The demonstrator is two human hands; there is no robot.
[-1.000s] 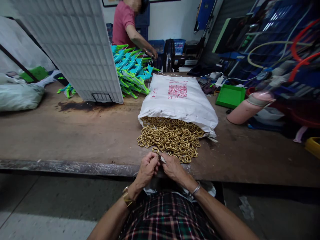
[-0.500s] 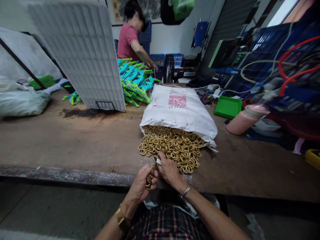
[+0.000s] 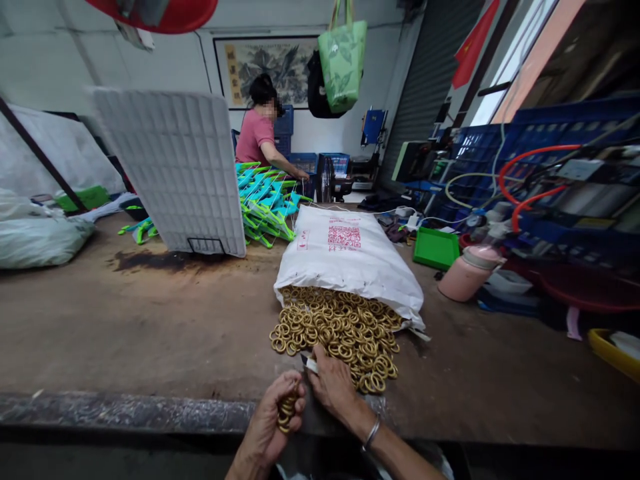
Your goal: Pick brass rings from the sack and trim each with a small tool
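While rings (image 3: 287,412) in left hand (image 3: 266,427), tool (image 3: 311,365) in right (image 3: 336,385)

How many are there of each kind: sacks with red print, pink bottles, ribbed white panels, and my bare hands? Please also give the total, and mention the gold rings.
Sack with red print: 1
Pink bottle: 1
Ribbed white panel: 1
Hands, left and right: 2
Total: 5
Gold rings: too heaped to count, not included.

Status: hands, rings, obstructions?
Left hand: closed on several brass-coloured rings. Right hand: holding small blade beside ring pile. Sack lies behind pile; nothing visible between hands and pile.
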